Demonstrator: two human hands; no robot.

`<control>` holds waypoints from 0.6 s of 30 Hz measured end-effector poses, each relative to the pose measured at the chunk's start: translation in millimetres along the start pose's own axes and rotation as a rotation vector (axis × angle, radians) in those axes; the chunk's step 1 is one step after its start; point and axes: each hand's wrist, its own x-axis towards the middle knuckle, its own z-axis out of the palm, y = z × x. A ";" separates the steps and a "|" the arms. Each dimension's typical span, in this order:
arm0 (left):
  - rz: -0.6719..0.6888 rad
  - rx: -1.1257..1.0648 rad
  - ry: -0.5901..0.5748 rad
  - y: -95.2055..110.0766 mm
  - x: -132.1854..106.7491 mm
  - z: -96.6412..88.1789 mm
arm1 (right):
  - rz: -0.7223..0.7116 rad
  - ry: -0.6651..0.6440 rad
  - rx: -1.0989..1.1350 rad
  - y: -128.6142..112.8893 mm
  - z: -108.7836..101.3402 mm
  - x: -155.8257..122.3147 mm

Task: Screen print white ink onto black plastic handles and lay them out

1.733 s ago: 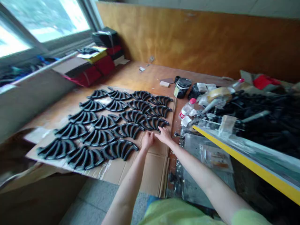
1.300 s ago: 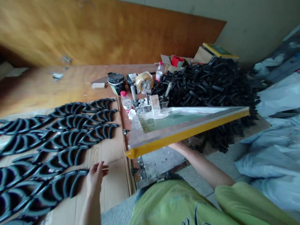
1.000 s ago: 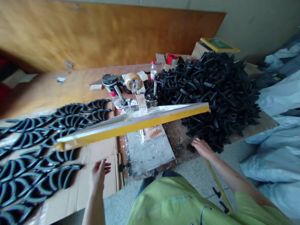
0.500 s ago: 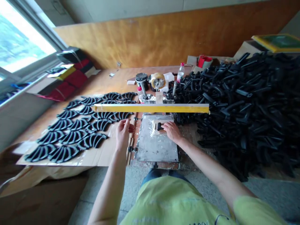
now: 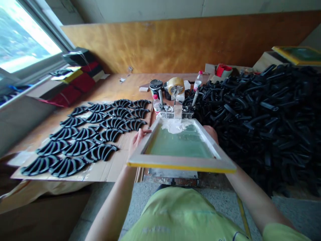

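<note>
A screen-printing frame [image 5: 182,162] with a yellow front edge and green mesh slopes over the metal base plate [image 5: 173,174], which it mostly covers. White paste [image 5: 175,128] is spread at the mesh's far end. My left hand [image 5: 138,138] is beside the frame's left side, fingers stretched toward it; whether they touch is unclear. At the opposite side is my right hand [image 5: 212,132], partly hidden by the frame, its fingers out of sight. Behind the frame stands a clamp stand [image 5: 177,115] with a tape roll [image 5: 175,86]. The small black part on the plate is hidden now.
Rows of curved black parts [image 5: 67,165] lie on cardboard [image 5: 122,160] at left. A big heap of black plastic parts [image 5: 263,124] fills the right. Behind are a paint tub [image 5: 155,86] and a bottle [image 5: 198,82]. Boxes [image 5: 75,82] are by the window.
The frame has come down from its raised, edge-on position and now hides the plate and black part. My right hand has moved from that part to the frame's right side.
</note>
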 end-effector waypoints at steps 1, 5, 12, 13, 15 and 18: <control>-0.083 0.026 -0.045 -13.3 -6.2 -6.0 | 0.032 0.071 0.003 0.9 -7.1 9.1; -0.299 0.026 -0.170 -75.7 -19.8 -16.3 | -0.119 0.230 -0.006 -38.9 -5.4 54.1; -0.272 0.095 -0.163 -134.6 -14.0 -13.8 | -0.211 -0.195 -0.247 -93.4 35.9 80.2; -0.274 0.092 -0.167 -136.6 -13.3 -14.9 | -0.230 -0.208 -0.267 -93.3 37.7 72.0; -0.274 0.088 -0.178 -139.1 -12.7 -16.9 | -0.335 -0.224 -0.273 -91.9 36.5 50.7; -0.269 0.087 -0.182 -141.0 -13.0 -18.3 | -0.568 -0.303 -0.191 -89.9 26.1 24.7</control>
